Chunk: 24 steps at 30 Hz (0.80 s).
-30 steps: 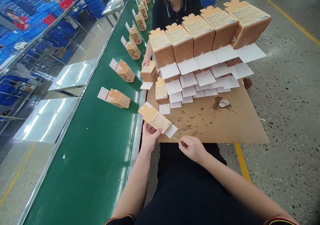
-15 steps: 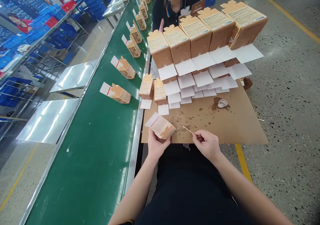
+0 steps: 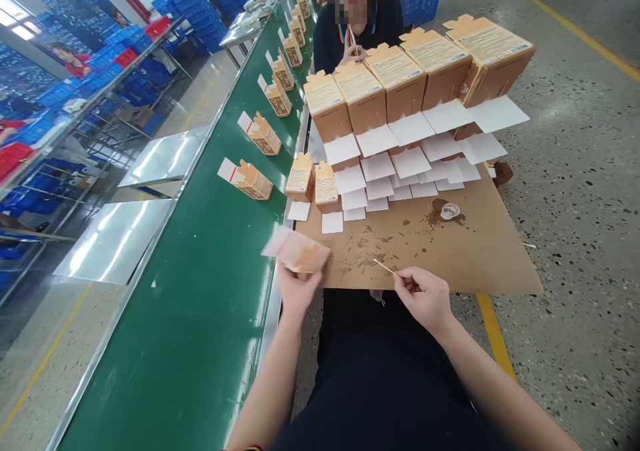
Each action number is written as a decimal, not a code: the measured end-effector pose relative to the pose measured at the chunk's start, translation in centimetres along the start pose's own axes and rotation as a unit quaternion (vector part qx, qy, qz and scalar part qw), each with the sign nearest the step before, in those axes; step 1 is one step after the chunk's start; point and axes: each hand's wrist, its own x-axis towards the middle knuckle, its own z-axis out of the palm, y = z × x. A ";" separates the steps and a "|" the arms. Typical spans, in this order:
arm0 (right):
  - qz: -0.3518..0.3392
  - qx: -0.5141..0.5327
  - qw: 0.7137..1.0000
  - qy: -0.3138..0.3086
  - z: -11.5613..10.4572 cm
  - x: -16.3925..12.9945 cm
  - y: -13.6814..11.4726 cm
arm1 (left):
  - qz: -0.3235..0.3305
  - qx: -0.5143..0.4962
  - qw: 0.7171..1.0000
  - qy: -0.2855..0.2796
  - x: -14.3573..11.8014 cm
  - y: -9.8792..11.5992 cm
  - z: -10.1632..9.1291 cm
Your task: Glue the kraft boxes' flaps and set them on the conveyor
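The left hand [image 3: 295, 287] gripped a small tan carton [image 3: 300, 254], blurred in the head view, over the metal edge between the green conveyor belt [image 3: 200, 291] and the cardboard sheet [image 3: 450, 251]. The carton's long axis ran left to right, its white flap toward the belt. The right hand [image 3: 425, 297], well apart to the right, pinched a thin stick [image 3: 384, 266] between closed fingertips, its free tip aimed left toward the carton. The left hand was nearer the belt. Compared with 0.5 s earlier, the carton had shifted left off the sheet toward the belt; the stick hand barely changed.
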 end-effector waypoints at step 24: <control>0.057 -0.089 0.989 0.105 -6.0 2.1 2.2 | 0.021 0.022 0.999 0.040 18.4 2.0 3.4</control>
